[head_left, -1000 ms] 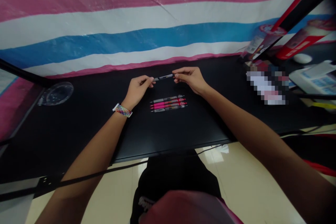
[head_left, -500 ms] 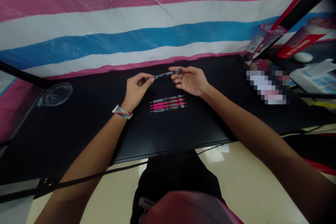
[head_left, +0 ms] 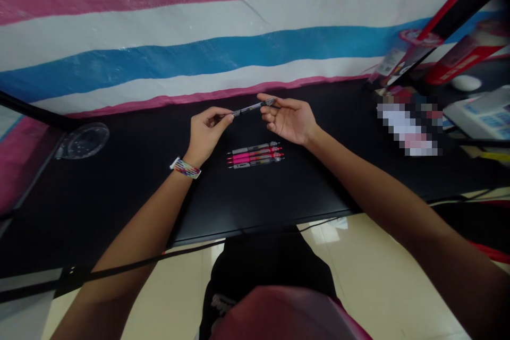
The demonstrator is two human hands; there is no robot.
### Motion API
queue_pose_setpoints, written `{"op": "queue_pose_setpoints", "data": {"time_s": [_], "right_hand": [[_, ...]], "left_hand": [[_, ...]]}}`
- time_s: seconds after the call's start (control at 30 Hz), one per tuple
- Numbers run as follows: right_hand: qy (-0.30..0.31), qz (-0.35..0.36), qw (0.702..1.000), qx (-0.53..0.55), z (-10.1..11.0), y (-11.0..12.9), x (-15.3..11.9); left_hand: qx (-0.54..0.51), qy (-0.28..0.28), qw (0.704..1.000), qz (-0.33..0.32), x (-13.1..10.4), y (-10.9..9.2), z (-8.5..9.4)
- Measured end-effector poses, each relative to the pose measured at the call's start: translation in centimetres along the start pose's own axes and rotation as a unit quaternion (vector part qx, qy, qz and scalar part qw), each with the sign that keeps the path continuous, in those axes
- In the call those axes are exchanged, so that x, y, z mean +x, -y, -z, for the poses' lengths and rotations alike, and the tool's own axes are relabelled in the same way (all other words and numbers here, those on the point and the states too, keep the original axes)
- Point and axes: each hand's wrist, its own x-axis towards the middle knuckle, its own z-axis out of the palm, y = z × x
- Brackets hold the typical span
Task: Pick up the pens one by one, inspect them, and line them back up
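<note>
A grey and clear pen (head_left: 251,108) is held slightly tilted above the black table (head_left: 255,196). My left hand (head_left: 207,130) pinches its left end between thumb and fingers. At the other end, my right hand (head_left: 290,118) has its palm turned up, with the pen's right end resting between its index finger and the curled fingers. Below the held pen, several pens lie side by side on the table: a grey one (head_left: 255,149) at the back, pink-red ones (head_left: 244,158) in the middle and another grey one (head_left: 257,162) in front.
A clear round plastic lid (head_left: 88,141) lies at the left. At the right are a clear cup (head_left: 392,61), a red and white container (head_left: 464,56), a white round object (head_left: 466,83) and a white-blue box (head_left: 488,114). A striped sheet (head_left: 223,50) hangs behind.
The pen's right end has risen slightly, so the pen tilts a little more. Both hands keep nearly the same pose. The view has shifted slightly.
</note>
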Motion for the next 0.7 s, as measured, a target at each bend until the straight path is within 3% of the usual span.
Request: {"op": "queue_pose_setpoints", "data": {"time_s": [0.33, 0.7], "right_hand": [[0.004, 0.056, 0.997, -0.062, -0.21, -0.17, 0.11], [-0.007, 0.062, 0.996, -0.060, -0.33, -0.63, 0.23]], "left_hand": [[-0.002, -0.002, 1.000, 0.012, 0.04, 0.22, -0.04], [-0.002, 0.005, 1.000, 0.003, 0.04, 0.13, -0.17]]}}
